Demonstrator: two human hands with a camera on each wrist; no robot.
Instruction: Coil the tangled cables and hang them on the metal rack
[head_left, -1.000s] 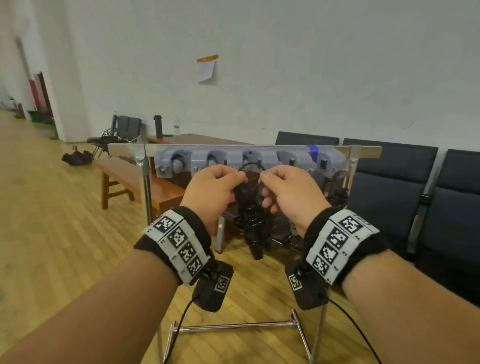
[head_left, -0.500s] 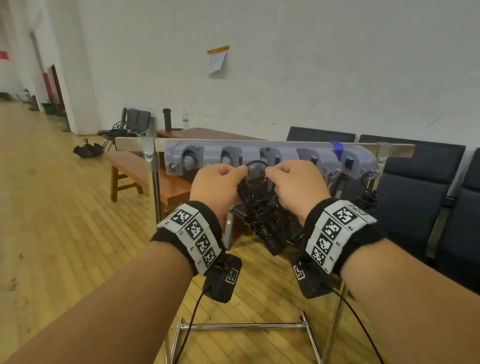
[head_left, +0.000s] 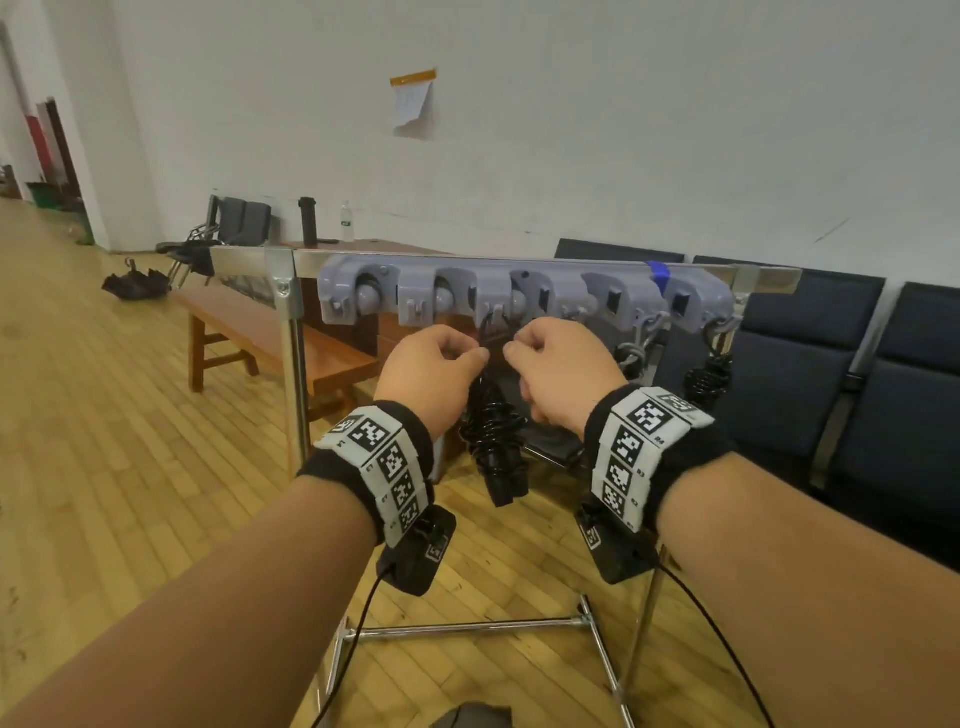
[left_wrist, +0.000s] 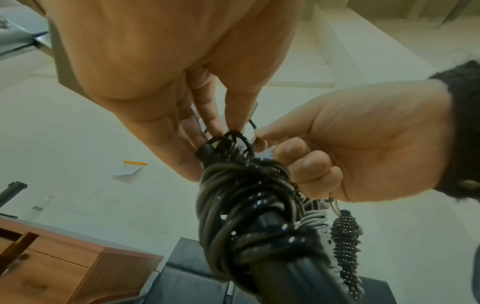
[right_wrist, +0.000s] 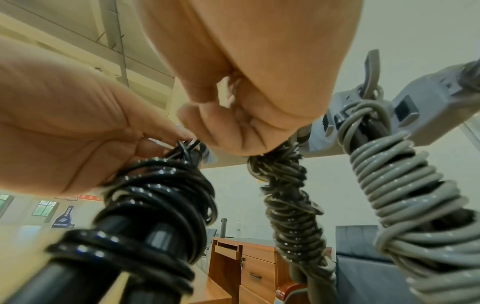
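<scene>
A grey plastic hook strip (head_left: 519, 296) is fixed to the top bar of the metal rack (head_left: 291, 332). Just below its middle hook, my left hand (head_left: 480, 354) and right hand (head_left: 511, 352) each pinch the thin top loop of a black coiled cable bundle (head_left: 493, 436). The bundle hangs down between my wrists. The loop reaches up to the hook, but I cannot tell whether it sits on it. In the left wrist view my left fingertips (left_wrist: 231, 123) pinch the loop above the bundle (left_wrist: 246, 205). The right wrist view shows the same bundle (right_wrist: 155, 205) under both hands.
A grey coiled cable (right_wrist: 397, 185) and a dark coiled cable (right_wrist: 293, 205) hang from hooks to the right; another black coil (head_left: 706, 379) hangs at the strip's right end. Dark chairs (head_left: 831, 364) stand behind the rack, and a wooden bench (head_left: 270, 332) is at the left.
Both hands keep their pinch on the loop and now sit slightly below the hook strip instead of level with it. The bundle hangs straighter. The head view has shifted.
</scene>
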